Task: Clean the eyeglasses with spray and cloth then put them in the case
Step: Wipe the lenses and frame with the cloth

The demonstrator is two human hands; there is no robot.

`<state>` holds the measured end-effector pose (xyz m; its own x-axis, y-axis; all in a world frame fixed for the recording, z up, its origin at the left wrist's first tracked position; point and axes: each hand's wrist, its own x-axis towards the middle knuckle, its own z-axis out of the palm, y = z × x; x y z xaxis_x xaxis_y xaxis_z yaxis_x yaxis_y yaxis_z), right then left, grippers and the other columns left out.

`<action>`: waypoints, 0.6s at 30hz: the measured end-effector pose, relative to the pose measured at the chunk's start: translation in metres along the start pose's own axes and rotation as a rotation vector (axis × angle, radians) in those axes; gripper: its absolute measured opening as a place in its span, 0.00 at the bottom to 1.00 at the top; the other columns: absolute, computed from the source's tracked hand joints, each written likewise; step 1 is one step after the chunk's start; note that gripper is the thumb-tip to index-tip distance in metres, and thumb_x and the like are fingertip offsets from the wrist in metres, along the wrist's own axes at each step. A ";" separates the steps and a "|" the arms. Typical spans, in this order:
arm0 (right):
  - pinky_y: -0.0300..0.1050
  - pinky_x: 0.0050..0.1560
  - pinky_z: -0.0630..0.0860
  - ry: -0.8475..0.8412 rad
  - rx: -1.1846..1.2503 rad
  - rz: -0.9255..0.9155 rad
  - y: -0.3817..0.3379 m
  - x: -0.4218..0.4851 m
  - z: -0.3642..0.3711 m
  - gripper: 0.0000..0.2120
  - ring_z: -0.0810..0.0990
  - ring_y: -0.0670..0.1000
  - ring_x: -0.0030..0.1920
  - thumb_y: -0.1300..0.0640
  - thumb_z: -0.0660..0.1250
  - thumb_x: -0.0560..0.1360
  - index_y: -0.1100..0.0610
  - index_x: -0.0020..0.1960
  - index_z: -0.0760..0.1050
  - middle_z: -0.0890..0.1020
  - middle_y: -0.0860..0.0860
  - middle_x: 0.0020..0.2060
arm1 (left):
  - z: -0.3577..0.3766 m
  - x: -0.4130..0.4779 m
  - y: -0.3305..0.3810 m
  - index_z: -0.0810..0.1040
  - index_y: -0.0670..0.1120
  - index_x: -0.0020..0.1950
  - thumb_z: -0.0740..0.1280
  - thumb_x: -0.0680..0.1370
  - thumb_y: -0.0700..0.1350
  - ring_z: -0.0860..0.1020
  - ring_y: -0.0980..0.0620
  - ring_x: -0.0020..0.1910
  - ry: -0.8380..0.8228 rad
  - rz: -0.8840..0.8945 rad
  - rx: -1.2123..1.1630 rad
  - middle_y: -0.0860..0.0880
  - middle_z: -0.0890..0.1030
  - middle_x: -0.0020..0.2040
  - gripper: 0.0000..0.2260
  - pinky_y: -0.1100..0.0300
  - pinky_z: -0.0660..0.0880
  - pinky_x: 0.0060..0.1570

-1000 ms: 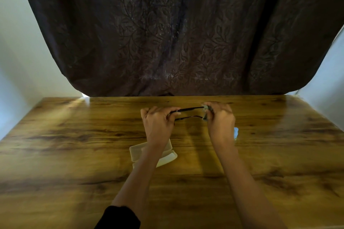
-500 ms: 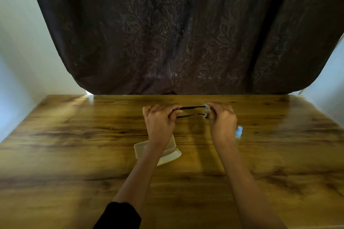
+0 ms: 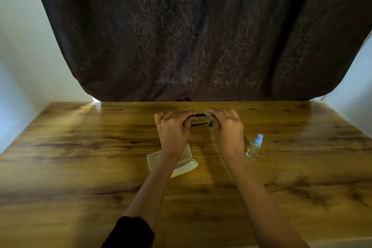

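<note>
Head view: the left hand (image 3: 173,127) and right hand (image 3: 226,125) both grip the black eyeglasses (image 3: 199,120) above the wooden table (image 3: 80,157); the right also pinches a grey cloth (image 3: 207,113). The open case (image 3: 186,164) lies under the left wrist, and the spray bottle (image 3: 254,146) stands just right of the right wrist.

hands: right hand (image 3: 226,127) closed in toward left hand (image 3: 173,129) | spray bottle (image 3: 254,147) now uncovered

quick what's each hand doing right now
Left hand: closed on the eyeglasses, grip at their left end.
Right hand: closed on a greyish cloth at the eyeglasses' right end.
</note>
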<state>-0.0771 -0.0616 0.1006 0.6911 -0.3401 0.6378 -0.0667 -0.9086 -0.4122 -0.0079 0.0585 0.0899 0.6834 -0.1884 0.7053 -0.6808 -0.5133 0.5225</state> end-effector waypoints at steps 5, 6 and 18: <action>0.39 0.46 0.68 0.026 -0.057 0.220 0.024 0.005 -0.008 0.11 0.76 0.55 0.51 0.65 0.66 0.73 0.60 0.54 0.79 0.83 0.57 0.48 | -0.002 -0.002 -0.001 0.84 0.53 0.43 0.65 0.70 0.55 0.76 0.56 0.31 0.011 0.000 -0.021 0.55 0.82 0.29 0.10 0.64 0.55 0.45; 0.40 0.47 0.69 0.031 -0.066 0.222 0.020 0.005 -0.007 0.11 0.76 0.55 0.52 0.65 0.66 0.73 0.60 0.54 0.79 0.83 0.57 0.48 | -0.002 -0.001 0.000 0.84 0.53 0.43 0.65 0.70 0.55 0.76 0.56 0.31 0.015 -0.003 -0.031 0.55 0.82 0.29 0.10 0.64 0.55 0.45; 0.36 0.46 0.68 -0.013 -0.014 0.099 0.010 0.000 -0.003 0.11 0.77 0.51 0.49 0.63 0.67 0.73 0.56 0.54 0.80 0.83 0.54 0.48 | -0.007 0.000 0.000 0.84 0.53 0.44 0.65 0.71 0.54 0.77 0.55 0.33 0.008 0.015 -0.033 0.55 0.84 0.34 0.10 0.63 0.56 0.45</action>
<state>-0.0798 -0.0715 0.0990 0.6902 -0.4251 0.5856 -0.1452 -0.8742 -0.4634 -0.0097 0.0645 0.0934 0.6706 -0.1890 0.7173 -0.6997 -0.4822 0.5271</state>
